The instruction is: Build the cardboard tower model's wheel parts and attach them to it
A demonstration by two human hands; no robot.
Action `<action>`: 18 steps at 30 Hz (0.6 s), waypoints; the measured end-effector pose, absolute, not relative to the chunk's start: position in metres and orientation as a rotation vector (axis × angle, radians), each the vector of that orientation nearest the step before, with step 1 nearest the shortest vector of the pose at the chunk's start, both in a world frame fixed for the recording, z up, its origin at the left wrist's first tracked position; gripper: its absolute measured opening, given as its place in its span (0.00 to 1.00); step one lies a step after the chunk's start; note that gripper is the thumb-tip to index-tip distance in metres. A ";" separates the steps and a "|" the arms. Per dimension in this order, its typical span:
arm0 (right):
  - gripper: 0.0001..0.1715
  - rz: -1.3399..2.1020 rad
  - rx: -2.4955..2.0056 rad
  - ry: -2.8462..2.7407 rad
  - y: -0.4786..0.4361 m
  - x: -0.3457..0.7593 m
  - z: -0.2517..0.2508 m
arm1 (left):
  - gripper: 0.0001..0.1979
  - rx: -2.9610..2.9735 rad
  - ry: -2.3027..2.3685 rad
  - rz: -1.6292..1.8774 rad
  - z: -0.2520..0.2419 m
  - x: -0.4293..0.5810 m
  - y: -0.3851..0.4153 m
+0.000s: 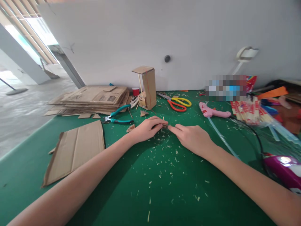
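Note:
Over the middle of the green table, my left hand (150,127) pinches a small cardboard piece (165,125) with a thin wooden stick (163,119) upright at it. My right hand (194,138) has its fingers curled, the fingertips meeting the piece's right end; its exact grip is partly hidden. Behind my hands stands a cardboard model (149,89), an upright box shape with a flat top and a thin stick at its side. Teal-handled pliers (118,116) lie left of it, and scissors (177,103) with yellow and orange handles lie right of it.
Flat cardboard sheets (94,99) are stacked at the back left, with a loose cardboard sheet (76,150) nearer. A pink glue gun (213,112) trails a clear glue stick (221,136). Packets of sticks (250,111) and a purple device (283,169) lie right. Shavings litter the table.

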State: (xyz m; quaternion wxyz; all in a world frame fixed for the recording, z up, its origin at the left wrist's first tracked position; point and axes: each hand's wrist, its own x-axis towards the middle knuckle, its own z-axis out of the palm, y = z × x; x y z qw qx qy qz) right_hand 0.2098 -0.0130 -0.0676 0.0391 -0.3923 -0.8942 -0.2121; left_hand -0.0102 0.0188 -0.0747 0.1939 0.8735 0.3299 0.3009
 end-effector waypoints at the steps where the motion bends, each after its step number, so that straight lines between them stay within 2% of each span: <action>1: 0.23 -0.668 -1.215 -2.736 -0.014 0.209 -0.068 | 0.15 2.448 0.927 0.844 -0.075 -0.010 0.019; 14: 0.20 -0.594 -1.216 -2.735 -0.010 0.210 -0.069 | 0.15 2.453 0.952 0.850 -0.077 -0.010 0.019; 18: 0.24 -0.713 -1.218 -2.753 -0.015 0.207 -0.067 | 0.15 2.452 0.949 0.851 -0.078 -0.009 0.020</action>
